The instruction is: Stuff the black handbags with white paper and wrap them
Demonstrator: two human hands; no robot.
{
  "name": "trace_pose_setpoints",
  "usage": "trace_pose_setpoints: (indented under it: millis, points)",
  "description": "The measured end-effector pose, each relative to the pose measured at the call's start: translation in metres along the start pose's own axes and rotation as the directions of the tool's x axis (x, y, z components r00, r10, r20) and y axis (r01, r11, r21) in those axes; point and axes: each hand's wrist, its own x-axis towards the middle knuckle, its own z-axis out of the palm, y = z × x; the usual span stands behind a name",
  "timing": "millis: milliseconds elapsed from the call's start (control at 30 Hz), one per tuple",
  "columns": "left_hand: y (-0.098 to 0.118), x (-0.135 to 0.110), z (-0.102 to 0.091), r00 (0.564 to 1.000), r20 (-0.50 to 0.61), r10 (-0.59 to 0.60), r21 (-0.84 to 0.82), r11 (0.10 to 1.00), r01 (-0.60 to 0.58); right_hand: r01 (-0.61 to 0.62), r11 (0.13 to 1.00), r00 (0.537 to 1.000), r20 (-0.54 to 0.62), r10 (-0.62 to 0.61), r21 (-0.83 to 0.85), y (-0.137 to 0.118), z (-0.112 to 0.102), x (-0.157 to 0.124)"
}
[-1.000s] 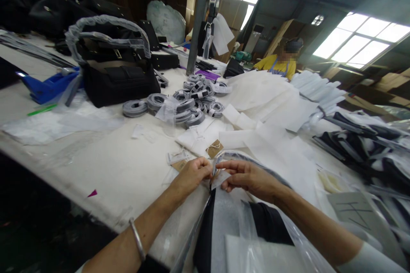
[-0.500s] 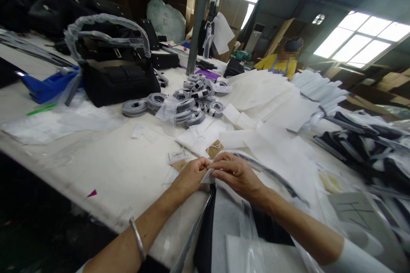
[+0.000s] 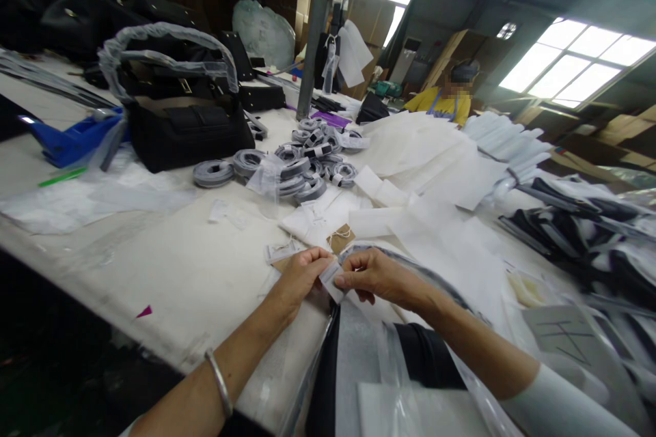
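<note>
Between my two hands is a small white packet [image 3: 332, 280] that looks like clear plastic with faint print. My left hand [image 3: 302, 276] pinches its left edge with thumb and finger. The fingers of my right hand [image 3: 372, 274] are closed on its right side. Below my hands lies a black bag [image 3: 428, 355], partly covered by a grey-white sheet [image 3: 353, 348] and clear plastic. A brown tag [image 3: 341, 237] with white string rests just beyond my fingers. Another stringed packet [image 3: 281, 250] lies left of it, partly hidden by my left hand.
Coiled grey straps [image 3: 297, 171] are heaped mid-table, near a black handbag [image 3: 189, 126] with wrapped handles. White sheets [image 3: 435, 150] spread to the right. Black pieces [image 3: 574, 225] are piled at far right. A metal post [image 3: 311, 41] rises behind; a person in yellow [image 3: 441, 102] is farther back.
My right hand has shifted slightly down and its fingers have drawn back from my left hand. The small packet between them now shows more plainly, tilted toward me.
</note>
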Motion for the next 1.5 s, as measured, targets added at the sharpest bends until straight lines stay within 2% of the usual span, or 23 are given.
trace_pose_setpoints:
  millis: [233, 333, 433, 500, 600, 633, 700, 767, 800, 900, 967, 1033, 1133, 1200, 1267, 1367, 1433, 1500]
  points:
    - [0.001, 0.0, -0.003, 1.0, -0.007, 0.002, 0.032, 0.999, -0.002, -0.084, 0.995, 0.994, 0.081, 0.08, 0.059, -0.002, 0.009, 0.005]
    - [0.004, -0.001, -0.004, 0.999, -0.028, 0.033, 0.098, 0.995, -0.03, -0.137, 0.99, 0.99, 0.043, 0.135, 0.046, 0.0, 0.01, 0.011]
    - [0.011, -0.006, -0.003, 0.991, -0.045, 0.122, 0.175, 0.978, -0.113, -0.14, 0.989, 0.989, -0.044, 0.142, 0.045, 0.005, 0.012, 0.016]
    - [0.014, -0.013, -0.002, 0.964, -0.026, 0.265, 0.3, 0.922, -0.246, -0.111, 0.992, 0.988, -0.102, 0.116, 0.06, 0.009, 0.015, 0.016]
    - [0.012, -0.026, -0.002, 0.878, 0.094, 0.47, 0.545, 0.714, -0.44, -0.029, 0.995, 0.976, -0.21, 0.05, 0.099, 0.017, 0.019, 0.014]
    - [0.009, -0.03, -0.002, 0.853, 0.133, 0.504, 0.593, 0.65, -0.476, -0.003, 0.994, 0.968, -0.249, 0.03, 0.109, 0.019, 0.02, 0.012]
    - [0.003, -0.038, -0.004, 0.831, 0.172, 0.529, 0.619, 0.599, -0.508, 0.034, 0.991, 0.952, -0.305, 0.006, 0.126, 0.022, 0.022, 0.01]
    - [-0.002, -0.043, -0.005, 0.844, 0.162, 0.511, 0.608, 0.622, -0.493, 0.057, 0.988, 0.945, -0.326, -0.007, 0.144, 0.022, 0.023, 0.008]
    - [-0.003, -0.044, -0.006, 0.87, 0.136, 0.473, 0.597, 0.662, -0.453, 0.067, 0.986, 0.945, -0.326, -0.014, 0.153, 0.022, 0.023, 0.008]
    - [-0.002, -0.041, -0.007, 0.971, -0.009, 0.239, 0.507, 0.838, -0.202, 0.105, 0.98, 0.946, -0.32, -0.046, 0.171, 0.021, 0.025, 0.008]
    - [0.001, -0.034, -0.008, 0.993, -0.065, 0.094, 0.4, 0.915, -0.06, 0.122, 0.981, 0.944, -0.324, -0.068, 0.152, 0.02, 0.026, 0.009]
    - [0.002, -0.026, -0.01, 1.0, -0.018, 0.011, 0.321, 0.947, -0.004, 0.137, 0.985, 0.94, -0.327, -0.097, 0.102, 0.02, 0.028, 0.008]
    - [0.0, -0.018, -0.015, 0.994, 0.098, -0.053, 0.278, 0.96, 0.023, 0.178, 0.983, 0.935, -0.318, -0.158, 0.037, 0.021, 0.03, 0.006]
    - [-0.001, -0.017, -0.017, 0.993, 0.101, -0.052, 0.278, 0.96, 0.022, 0.195, 0.98, 0.923, -0.33, -0.196, -0.037, 0.02, 0.03, 0.004]
    - [0.0, -0.018, -0.019, 0.998, 0.058, 0.031, 0.312, 0.949, -0.048, 0.216, 0.95, 0.885, -0.366, -0.287, -0.223, 0.018, 0.03, 0.002]
    - [0.001, -0.022, -0.024, 0.982, -0.023, 0.188, 0.377, 0.911, -0.166, 0.262, 0.821, 0.818, -0.335, -0.468, -0.507, 0.016, 0.026, -0.003]
    - [0.001, -0.023, -0.031, 0.972, -0.082, 0.22, 0.382, 0.908, -0.174, 0.266, 0.779, 0.827, -0.28, -0.487, -0.568, 0.016, 0.023, -0.006]
    - [0.002, -0.026, -0.04, 0.969, -0.127, 0.21, 0.349, 0.924, -0.154, 0.242, 0.779, 0.861, -0.242, -0.447, -0.578, 0.017, 0.02, -0.01]
